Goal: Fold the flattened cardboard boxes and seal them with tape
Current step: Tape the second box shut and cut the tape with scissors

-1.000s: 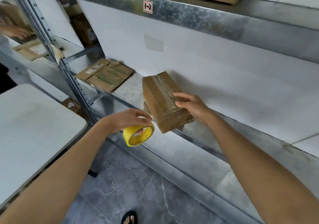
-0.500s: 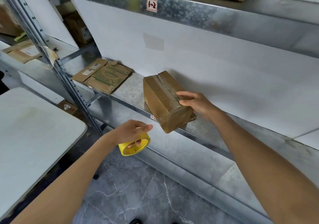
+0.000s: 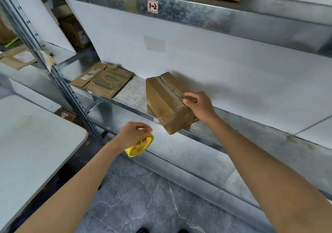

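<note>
While the left hand (image 3: 133, 135) grips tape (image 3: 139, 146), the right hand (image 3: 198, 105) clasps the shelf-edge box (image 3: 166, 101).

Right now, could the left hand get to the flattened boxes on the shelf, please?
Probably yes: the left hand holds the tape roll below the shelf, and nothing stands between it and the flattened boxes, though its grip is occupied.

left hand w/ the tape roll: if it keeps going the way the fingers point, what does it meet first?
Probably the taped box: the left hand, gripping the yellow tape roll, points up-right toward its overhanging corner. Depth is unclear; it may meet the shelf edge first.
</note>
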